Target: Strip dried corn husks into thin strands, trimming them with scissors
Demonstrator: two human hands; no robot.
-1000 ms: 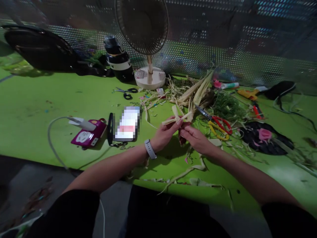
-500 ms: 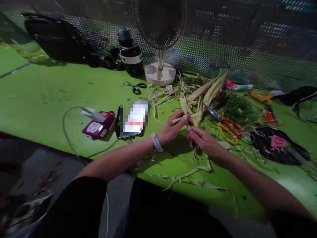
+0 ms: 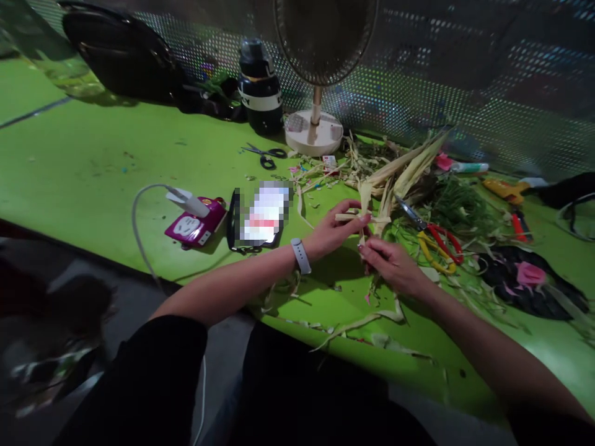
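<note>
My left hand (image 3: 335, 231), with a white band on its wrist, pinches a pale dried leaf strip (image 3: 356, 216) that sticks out to both sides of the fingers. Just below and to the right, my right hand (image 3: 389, 263) is closed on the lower part of the same small bundle, which is mostly hidden by the fingers. Both hands hover just above the green table (image 3: 93, 167), in front of a pile of dried husks (image 3: 400, 170).
Red and yellow scissors (image 3: 432, 238) lie right of my hands. A phone (image 3: 263, 214) and a magenta power strip (image 3: 195, 224) with a plugged cable lie to the left. Black scissors (image 3: 264, 155), a fan base (image 3: 313, 131) and a dark bottle (image 3: 259, 87) stand behind. Leaf scraps litter the near edge.
The view has swung left and down, so everything sits further right in the picture. My hands keep their grip on the strip, with the fingers working it slightly.
</note>
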